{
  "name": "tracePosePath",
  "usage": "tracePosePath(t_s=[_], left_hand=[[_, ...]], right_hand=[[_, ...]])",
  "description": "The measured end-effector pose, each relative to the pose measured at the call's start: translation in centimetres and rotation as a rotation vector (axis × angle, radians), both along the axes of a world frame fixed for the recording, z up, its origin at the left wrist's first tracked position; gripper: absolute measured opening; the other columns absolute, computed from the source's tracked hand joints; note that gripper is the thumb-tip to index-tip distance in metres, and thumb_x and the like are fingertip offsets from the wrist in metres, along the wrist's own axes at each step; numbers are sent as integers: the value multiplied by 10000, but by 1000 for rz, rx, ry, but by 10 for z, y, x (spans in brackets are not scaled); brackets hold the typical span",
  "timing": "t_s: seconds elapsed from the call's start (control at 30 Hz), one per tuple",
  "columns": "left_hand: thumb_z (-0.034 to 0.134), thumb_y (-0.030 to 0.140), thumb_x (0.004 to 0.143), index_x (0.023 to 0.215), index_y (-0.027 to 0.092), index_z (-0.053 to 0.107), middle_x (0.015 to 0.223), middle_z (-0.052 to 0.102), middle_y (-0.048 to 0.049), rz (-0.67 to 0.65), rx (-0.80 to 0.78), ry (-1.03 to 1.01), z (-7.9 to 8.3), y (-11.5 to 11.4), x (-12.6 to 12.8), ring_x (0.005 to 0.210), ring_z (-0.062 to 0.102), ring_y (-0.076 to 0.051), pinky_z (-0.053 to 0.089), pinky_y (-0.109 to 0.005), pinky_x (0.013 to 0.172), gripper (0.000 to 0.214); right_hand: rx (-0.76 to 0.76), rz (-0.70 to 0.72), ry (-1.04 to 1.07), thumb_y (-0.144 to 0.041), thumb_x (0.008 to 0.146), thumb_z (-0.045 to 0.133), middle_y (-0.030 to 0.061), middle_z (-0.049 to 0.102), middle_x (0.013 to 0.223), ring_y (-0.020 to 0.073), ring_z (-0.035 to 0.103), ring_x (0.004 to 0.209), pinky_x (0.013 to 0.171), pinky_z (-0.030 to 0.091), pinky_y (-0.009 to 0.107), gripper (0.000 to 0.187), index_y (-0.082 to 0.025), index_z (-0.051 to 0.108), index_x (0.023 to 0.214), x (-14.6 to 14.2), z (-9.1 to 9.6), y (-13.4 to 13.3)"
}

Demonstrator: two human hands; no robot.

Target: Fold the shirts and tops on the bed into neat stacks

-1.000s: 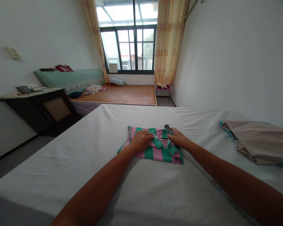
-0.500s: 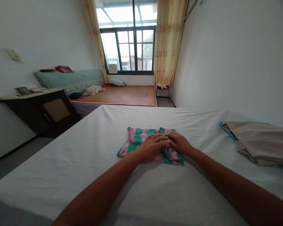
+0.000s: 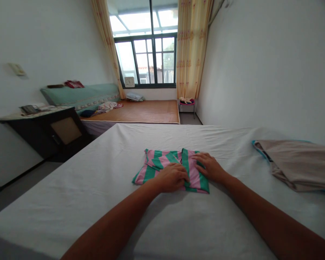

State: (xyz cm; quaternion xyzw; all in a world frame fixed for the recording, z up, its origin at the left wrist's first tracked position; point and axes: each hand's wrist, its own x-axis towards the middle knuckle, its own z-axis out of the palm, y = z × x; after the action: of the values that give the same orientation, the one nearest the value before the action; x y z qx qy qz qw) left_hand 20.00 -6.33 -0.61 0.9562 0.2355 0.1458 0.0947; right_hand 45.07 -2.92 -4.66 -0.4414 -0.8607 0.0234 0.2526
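A folded pink and green striped garment (image 3: 162, 164) lies on the white sheet of the bed (image 3: 103, 202) in front of me. My left hand (image 3: 172, 177) rests flat on its near middle, fingers stretched out. My right hand (image 3: 210, 167) lies flat on its right part, fingers spread. Neither hand grips the cloth.
A beige folded cloth with a blue edge (image 3: 298, 162) lies on the bed at the right, near the wall. A dark cabinet (image 3: 51, 131) stands at the left. Beyond are a low platform with a mat (image 3: 141, 110), a small stool (image 3: 186, 103) and a window.
The garment's right part has been folded over and lies flatter. Both hands have drawn slightly toward me and now press flat on it.
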Motion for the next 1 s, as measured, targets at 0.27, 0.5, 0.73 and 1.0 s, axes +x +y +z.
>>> tracePosePath(t_s=[0.27, 0.5, 0.73, 1.0], left_hand=[[481, 108, 839, 944, 211, 660, 1007, 643, -33, 126, -62, -38, -10, 15, -8, 968, 585, -168, 419, -281, 915, 232], [490, 100, 834, 940, 215, 659, 1036, 622, -34, 100, -72, -23, -7, 13, -11, 974, 575, -165, 411, -269, 911, 231], [502, 99, 832, 933, 216, 652, 1054, 622, -38, 87, -53, -3, -7, 12, -13, 990, 570, -173, 412, -271, 914, 215], [494, 120, 854, 958, 212, 671, 1039, 628, -42, 48, -39, -36, -10, 14, -15, 979, 578, -167, 418, -266, 919, 225]], right_hand=[[-387, 450, 117, -320, 826, 621, 80, 599, 1286, 233, 514, 1203, 1051, 371, 406, 434, -261, 610, 1255, -16, 28, -24], [-482, 185, 229, -406, 770, 668, 90, 637, 1191, 234, 598, 1072, 924, 477, 360, 409, -220, 662, 1135, 22, 25, -8], [-609, -341, 361, -413, 817, 594, 79, 679, 869, 154, 630, 581, 506, 507, 263, 409, -147, 572, 1127, 25, 7, 3], [-941, -312, 411, -608, 751, 615, -11, 577, 555, 96, 524, 412, 368, 385, 194, 441, -174, 538, 735, 6, 23, -11]])
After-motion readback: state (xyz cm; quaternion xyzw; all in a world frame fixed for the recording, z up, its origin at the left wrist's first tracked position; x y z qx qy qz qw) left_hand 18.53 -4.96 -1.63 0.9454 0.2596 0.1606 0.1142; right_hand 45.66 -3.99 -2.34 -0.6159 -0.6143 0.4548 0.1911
